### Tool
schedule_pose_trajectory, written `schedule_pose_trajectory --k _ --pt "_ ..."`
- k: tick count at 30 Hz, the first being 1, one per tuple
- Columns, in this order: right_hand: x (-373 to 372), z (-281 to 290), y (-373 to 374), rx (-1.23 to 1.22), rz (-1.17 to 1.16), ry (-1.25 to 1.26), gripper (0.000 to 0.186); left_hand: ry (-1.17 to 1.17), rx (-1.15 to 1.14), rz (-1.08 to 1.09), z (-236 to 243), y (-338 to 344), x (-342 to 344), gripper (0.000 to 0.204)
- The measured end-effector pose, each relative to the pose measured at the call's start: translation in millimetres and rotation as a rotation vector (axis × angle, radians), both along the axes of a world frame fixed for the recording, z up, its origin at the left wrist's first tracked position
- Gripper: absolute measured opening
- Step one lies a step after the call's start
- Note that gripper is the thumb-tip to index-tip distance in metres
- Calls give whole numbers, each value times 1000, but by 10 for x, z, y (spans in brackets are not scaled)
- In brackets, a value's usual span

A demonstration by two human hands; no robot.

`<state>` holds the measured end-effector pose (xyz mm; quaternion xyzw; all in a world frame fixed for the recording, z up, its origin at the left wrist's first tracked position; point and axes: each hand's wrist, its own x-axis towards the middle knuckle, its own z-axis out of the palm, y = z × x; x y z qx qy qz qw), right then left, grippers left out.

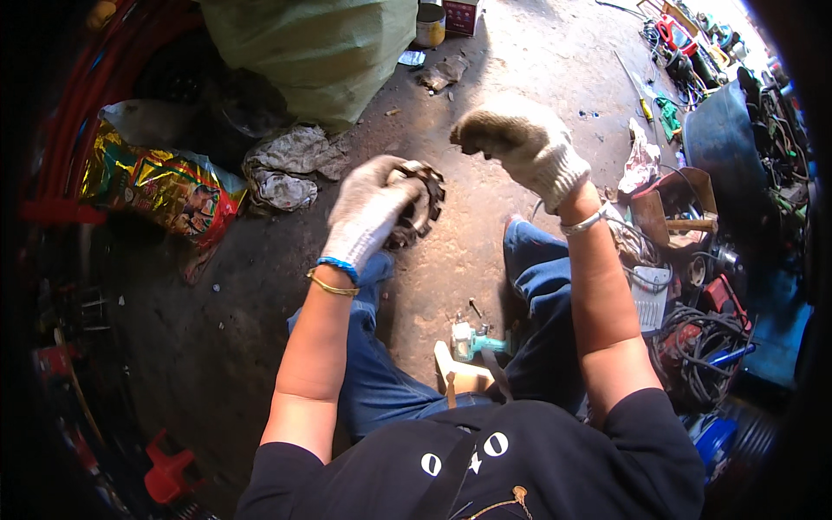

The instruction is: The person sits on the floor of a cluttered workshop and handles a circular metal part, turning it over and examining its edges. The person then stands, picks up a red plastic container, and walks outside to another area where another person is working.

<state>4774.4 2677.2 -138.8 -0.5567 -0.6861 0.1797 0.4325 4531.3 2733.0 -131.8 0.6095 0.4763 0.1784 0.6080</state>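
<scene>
My left hand [371, 204], in a pale knit glove, grips a dark toothed metal ring [422, 198] held up over the floor between my legs. To its right and a little higher, my right hand [518, 149], also gloved, is raised with curled fingers; the dark fingertips hide whatever may be in them. Below, on the floor between my feet, sit a teal power tool [468, 341] and a pale wooden piece [464, 374].
A large pale green sack [329, 48], crumpled rags [286, 165] and a shiny printed bag [156, 182] lie front left. A red stool [169, 472] is lower left. Cables [693, 347], an open box [672, 208], a blue metal drum [724, 147] and assorted tools crowd the right.
</scene>
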Motion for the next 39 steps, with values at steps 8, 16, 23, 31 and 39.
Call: schedule_pose_trajectory --k 8,16,23,31,39 --pt "246 -202 126 -511 -484 -574 18 -243 -127 -188 137 4 -102 34" --pt "16 19 84 147 -261 -639 46 -209 -138 68 22 174 -178 28" --pt "-396 64 52 -529 14 -241 35 -272 -163 7 39 138 -151 26" --pt "-253 59 40 -5 -171 -377 12 -123 -84 -197 71 7 -40 27" --pt "-26 -21 40 -307 23 176 18 -234 -121 108 -13 101 -86 23"
